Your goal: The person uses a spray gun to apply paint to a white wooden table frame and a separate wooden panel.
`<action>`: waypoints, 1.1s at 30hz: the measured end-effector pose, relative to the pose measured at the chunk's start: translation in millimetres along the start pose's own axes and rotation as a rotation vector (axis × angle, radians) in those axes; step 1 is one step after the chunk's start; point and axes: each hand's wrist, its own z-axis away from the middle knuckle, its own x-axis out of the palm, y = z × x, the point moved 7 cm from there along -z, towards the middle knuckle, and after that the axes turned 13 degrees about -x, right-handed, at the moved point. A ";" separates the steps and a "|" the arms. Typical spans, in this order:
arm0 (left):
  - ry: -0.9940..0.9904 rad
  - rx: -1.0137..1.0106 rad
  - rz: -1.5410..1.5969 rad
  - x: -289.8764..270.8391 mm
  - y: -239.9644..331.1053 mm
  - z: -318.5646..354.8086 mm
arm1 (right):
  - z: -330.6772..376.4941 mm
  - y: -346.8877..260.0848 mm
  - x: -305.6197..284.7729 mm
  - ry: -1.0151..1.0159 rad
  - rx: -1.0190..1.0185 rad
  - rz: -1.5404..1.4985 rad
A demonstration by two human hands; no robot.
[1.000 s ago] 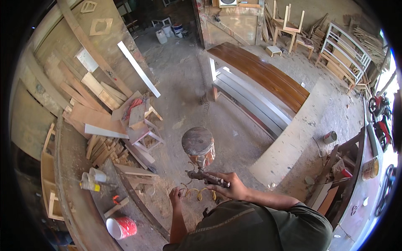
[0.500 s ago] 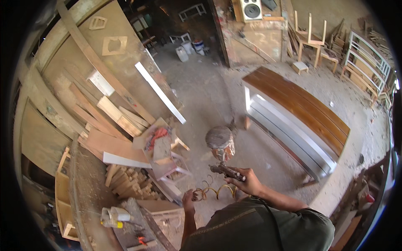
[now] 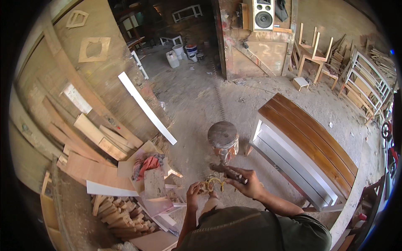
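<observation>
In my right hand [image 3: 253, 185], the fingers are closed round a dark, paint-crusted spray gun [image 3: 231, 172]. My left hand [image 3: 193, 194] grips loops of a yellow coiled air hose [image 3: 209, 185], close to the gun. Just beyond the gun stands a round, paint-stained bucket [image 3: 224, 134] with a dark flat top. Part of the gun's lower end overlaps the bucket in view, so I cannot tell whether they touch. A coiled line [image 3: 218, 94] runs over the floor from behind the bucket toward the dark doorway.
Right of me is a long bench with brown slats [image 3: 310, 138] and silver-painted slats. On the left lie leaning planks [image 3: 98, 136], a white strip [image 3: 146, 106], a red rag [image 3: 147, 167] and stacked wood offcuts [image 3: 119, 215]. Wooden frames [image 3: 312, 54] and a speaker [image 3: 263, 17] stand at the back.
The view has shifted forward and up, showing more of the far floor. My left hand has come nearer the gun, and the yellow hose loops are bunched tighter.
</observation>
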 end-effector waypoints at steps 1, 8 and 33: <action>-0.038 0.041 -0.075 2.3 22.2 -31.6 | -16.2 20.3 3.7 0.023 0.093 -0.026; -0.459 -0.058 -0.241 66.9 162.1 -226.0 | -131.9 116.4 -13.9 0.262 0.360 0.000; -1.097 -0.190 -0.442 565.7 319.6 -727.1 | -419.2 445.4 -372.7 1.036 0.360 0.313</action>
